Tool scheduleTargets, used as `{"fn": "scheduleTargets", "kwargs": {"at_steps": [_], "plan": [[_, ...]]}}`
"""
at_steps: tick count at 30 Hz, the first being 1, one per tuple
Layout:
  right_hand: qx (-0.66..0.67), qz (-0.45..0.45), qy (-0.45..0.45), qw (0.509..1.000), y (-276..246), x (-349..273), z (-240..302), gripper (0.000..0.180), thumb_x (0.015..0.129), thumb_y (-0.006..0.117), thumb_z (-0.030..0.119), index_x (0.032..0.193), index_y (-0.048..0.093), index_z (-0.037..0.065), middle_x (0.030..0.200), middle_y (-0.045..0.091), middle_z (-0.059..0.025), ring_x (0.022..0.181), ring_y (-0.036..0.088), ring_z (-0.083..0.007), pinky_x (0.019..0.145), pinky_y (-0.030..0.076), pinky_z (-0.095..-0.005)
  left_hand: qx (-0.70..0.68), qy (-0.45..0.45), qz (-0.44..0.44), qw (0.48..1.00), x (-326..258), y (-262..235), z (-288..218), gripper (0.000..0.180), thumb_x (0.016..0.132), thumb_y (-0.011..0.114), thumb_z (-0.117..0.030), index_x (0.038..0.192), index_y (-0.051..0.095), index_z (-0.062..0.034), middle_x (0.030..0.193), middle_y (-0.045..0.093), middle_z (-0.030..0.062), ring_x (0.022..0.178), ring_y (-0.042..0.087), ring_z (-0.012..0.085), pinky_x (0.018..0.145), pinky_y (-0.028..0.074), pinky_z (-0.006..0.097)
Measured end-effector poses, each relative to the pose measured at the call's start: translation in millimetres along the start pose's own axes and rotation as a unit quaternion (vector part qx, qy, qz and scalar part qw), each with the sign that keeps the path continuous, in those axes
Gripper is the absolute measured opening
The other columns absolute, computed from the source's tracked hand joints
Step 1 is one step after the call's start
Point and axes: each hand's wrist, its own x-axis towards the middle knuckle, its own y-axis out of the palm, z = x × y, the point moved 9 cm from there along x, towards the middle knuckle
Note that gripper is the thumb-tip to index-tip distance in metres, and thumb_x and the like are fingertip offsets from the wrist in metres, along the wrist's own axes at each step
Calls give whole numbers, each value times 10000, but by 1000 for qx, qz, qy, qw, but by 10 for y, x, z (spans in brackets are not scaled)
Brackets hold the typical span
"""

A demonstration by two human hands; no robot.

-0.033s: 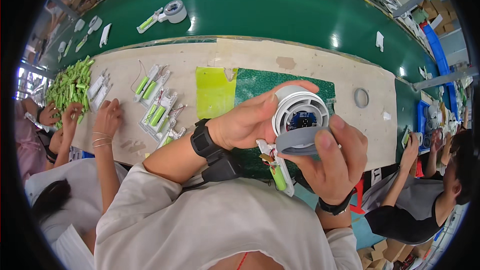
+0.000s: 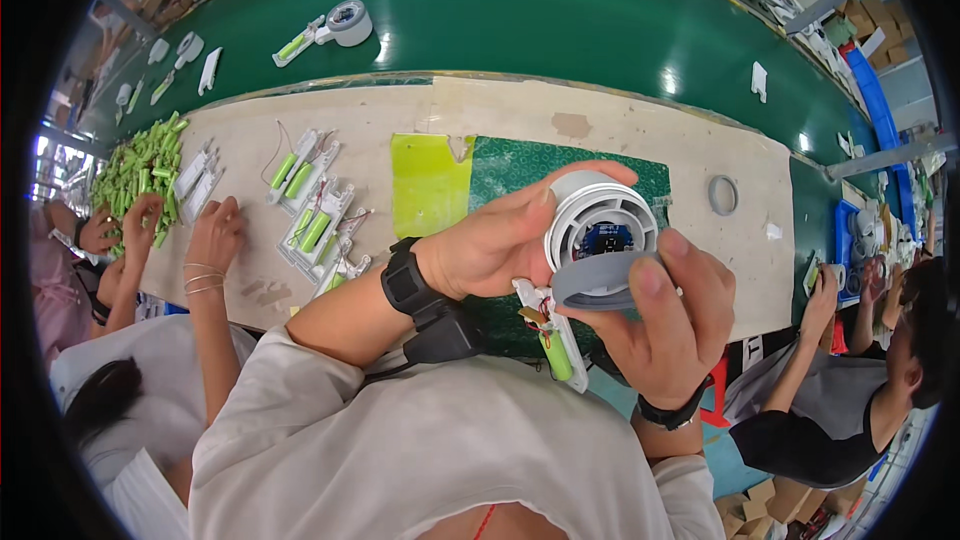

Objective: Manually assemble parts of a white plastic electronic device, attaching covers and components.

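Note:
My left hand (image 2: 490,245) is wrapped round the back of a white round housing (image 2: 598,202), like the head of a handheld fan. Inside its spoked opening a blue circuit board (image 2: 606,238) shows. Between the thumb and fingers of my right hand (image 2: 675,310) is a grey ring (image 2: 592,283), tilted against the housing's lower front edge. Below the housing hangs a white handle half with wires and a green battery cell (image 2: 556,354). Whether the ring is seated on the rim anywhere is hard to tell.
A green mat (image 2: 570,152) and a yellow-green sheet (image 2: 428,175) lie on the bench. Another grey ring (image 2: 722,195) is on the right. Handle halves with batteries (image 2: 315,225) and a battery heap (image 2: 140,175) lie left. Co-workers' hands (image 2: 215,235) work nearby. Beyond runs a green belt (image 2: 520,20).

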Motion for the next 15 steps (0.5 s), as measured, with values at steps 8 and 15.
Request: {"fn": "scheduleTargets", "kwargs": {"at_steps": [8,15], "plan": [[5,25,43,999,5,28,-95,541,597,780,145,1095,583,76,1154,523,-106,793,488,-206,621,440,-278,20,-4,-24,1000,-22,-36,23,864,726,586,-611,1319,283,-60,1143,500,105,1003,534,174,795,487,294],[115,130,197,965,189,-66,-489,640,535,775,85,1129,542,37,1121,520,-122,952,506,-285,781,435,-345,217,-6,-125,968,-94,-44,-122,763,799,483,-609,1301,311,-60,1116,480,75,1021,499,132,763,463,243]]}}
